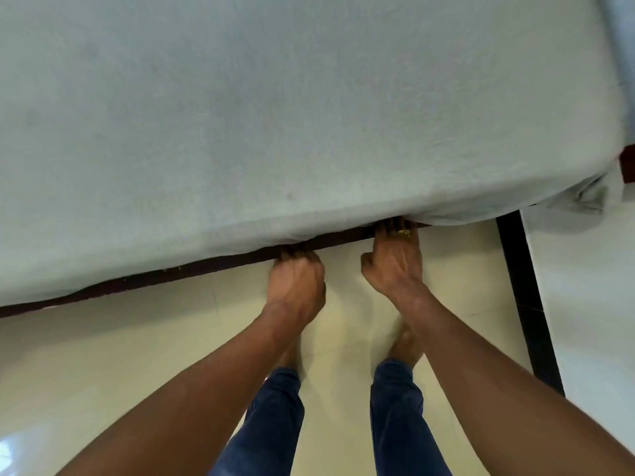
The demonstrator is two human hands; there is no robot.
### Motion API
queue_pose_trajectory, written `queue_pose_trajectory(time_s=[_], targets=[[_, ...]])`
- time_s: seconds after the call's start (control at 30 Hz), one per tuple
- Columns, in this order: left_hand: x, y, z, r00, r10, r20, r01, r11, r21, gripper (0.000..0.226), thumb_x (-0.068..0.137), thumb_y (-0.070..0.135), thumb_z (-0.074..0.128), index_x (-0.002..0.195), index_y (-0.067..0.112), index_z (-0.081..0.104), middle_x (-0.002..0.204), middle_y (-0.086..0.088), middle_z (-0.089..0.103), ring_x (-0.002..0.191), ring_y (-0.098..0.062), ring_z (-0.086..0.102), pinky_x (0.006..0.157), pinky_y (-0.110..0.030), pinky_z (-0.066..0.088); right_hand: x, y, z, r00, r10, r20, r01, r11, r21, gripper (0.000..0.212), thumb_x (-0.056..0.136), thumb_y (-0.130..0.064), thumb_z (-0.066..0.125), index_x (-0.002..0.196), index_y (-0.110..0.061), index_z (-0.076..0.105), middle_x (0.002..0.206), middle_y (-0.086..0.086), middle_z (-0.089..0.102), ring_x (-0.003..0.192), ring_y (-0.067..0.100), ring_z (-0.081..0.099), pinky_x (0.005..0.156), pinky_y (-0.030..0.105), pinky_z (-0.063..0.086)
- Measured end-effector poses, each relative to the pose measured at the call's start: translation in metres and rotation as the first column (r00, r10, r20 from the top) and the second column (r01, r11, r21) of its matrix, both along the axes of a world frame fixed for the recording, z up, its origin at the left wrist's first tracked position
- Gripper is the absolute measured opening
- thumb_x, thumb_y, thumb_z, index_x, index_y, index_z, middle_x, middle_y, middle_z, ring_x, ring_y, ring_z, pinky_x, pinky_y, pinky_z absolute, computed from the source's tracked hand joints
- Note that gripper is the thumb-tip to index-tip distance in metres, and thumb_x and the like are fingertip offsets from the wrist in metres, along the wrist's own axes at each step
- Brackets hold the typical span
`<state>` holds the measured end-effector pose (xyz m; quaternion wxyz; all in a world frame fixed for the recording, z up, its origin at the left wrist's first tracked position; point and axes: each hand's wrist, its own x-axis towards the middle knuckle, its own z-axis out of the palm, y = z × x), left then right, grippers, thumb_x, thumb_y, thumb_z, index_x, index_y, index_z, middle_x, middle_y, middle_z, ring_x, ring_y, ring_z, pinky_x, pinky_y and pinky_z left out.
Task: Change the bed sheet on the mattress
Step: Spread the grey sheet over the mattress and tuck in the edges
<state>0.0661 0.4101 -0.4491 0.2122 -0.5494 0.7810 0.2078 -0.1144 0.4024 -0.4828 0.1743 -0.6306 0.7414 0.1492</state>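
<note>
Bare forearms come up from the bottom edge, above legs in blue jeans [275, 424] and bare feet [407, 345] on a cream tiled floor [103, 355]. Both hands meet the near side of the bed, close together but apart. The left hand [297, 280] has its knuckles bent and its fingers curled round the lower edge of the sheet [309, 115], right at the dark maroon bed frame [171, 273]. The right hand [395, 262], with a gold ring [403, 232] on one finger, pushes straight fingers in under the same edge, thumb spread to the side; the overhanging fabric hides the fingertips of both hands. The pale blue-grey sheet fills the upper half of the view, spread smooth over the mattress, which it covers entirely. At the right corner the sheet bunches into loose folds [584, 197] that hang past the frame. A black strip [525, 297] runs along the floor on the right, beside paler flooring.
</note>
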Motion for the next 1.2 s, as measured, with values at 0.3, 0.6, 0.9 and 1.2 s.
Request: queue_pose_trajectory(time_s=[0.3,0.6,0.9,1.2], targets=[[-0.072,-0.031,-0.024,0.933,-0.24,-0.269,0.276,0.956,0.104,0.078,0.095,0.018,0.047,0.16,0.005,0.006,0.168,-0.015,0.009,0.155,-0.028,0.009,0.126,-0.037,0.007,-0.045,0.017,0.003,0.948,0.093,0.306,-0.037,0.982,-0.186,0.064,0.081,-0.016,0.058,0.144,-0.009,0.051,0.147,0.01,0.055,0.142,0.024,0.044,0.127,0.044,0.018],[-0.143,-0.026,-0.009,0.9,-0.301,-0.314,0.314,0.949,-0.01,0.073,0.092,0.016,0.047,0.158,0.002,0.018,0.162,-0.02,0.028,0.149,-0.032,0.029,0.123,-0.037,0.024,-0.127,-0.012,-0.012,0.991,-0.04,0.131,0.064,0.981,-0.181,0.051,0.078,-0.027,0.068,0.128,-0.019,0.065,0.124,0.004,0.071,0.126,0.027,0.06,0.122,0.052,0.024],[-0.188,-0.03,-0.012,0.959,-0.26,-0.112,0.269,0.961,0.068,0.084,0.096,0.029,0.05,0.159,0.002,0.003,0.166,-0.021,0.013,0.154,-0.035,0.013,0.126,-0.042,0.015,-0.194,0.018,-0.005,0.996,-0.013,0.087,0.032,0.975,-0.22,0.078,0.08,-0.025,0.066,0.151,-0.004,0.041,0.154,0.016,0.046,0.147,0.029,0.039,0.125,0.053,0.02],[-0.273,-0.067,-0.007,0.936,-0.276,-0.217,0.284,0.959,0.006,0.065,0.095,0.02,0.048,0.156,0.008,0.027,0.115,-0.015,0.069,0.095,-0.032,0.066,0.071,-0.033,0.044,-0.233,0.013,-0.016,0.976,-0.009,0.216,0.048,0.983,-0.176,0.09,0.082,-0.025,0.07,0.16,-0.012,0.026,0.166,0.007,0.029,0.156,0.021,0.016,0.127,0.052,0.007]])
